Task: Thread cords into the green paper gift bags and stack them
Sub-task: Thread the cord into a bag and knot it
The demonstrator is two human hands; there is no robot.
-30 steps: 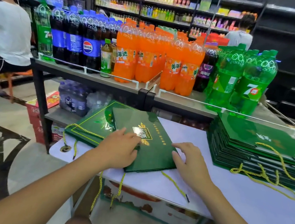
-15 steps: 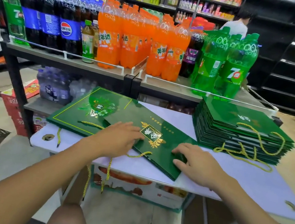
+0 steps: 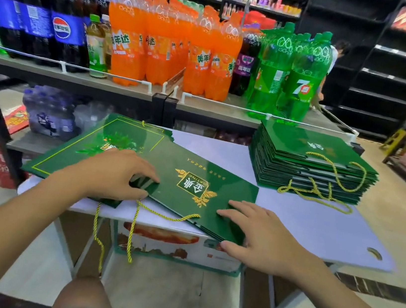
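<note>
One: Left hand (image 3: 115,175) pinching the mouth edge of the green gift bag (image 3: 193,176), thumb below and fingers on top as far as I can see; right hand (image 3: 260,236) lies spread and flat on its near corner, pressing rather than closing
Two: Where does the bag sit?
One: Flat on the white table (image 3: 317,222), slanted, partly over a second green bag (image 3: 74,154) at the left, its near corner past the front edge. A second ago it lay further left, squarer on that bag. Now it has been swung and slid to the right
Two: Is the cord in?
One: A gold cord (image 3: 169,217) loops out at its mouth and hangs off the table, so I'd judge this one threaded
Two: Then it goes to the stack of finished bags (image 3: 307,166)?
One: Likely. The stack stands at the right, well apart from it, so a lift or a longer slide remains
</note>
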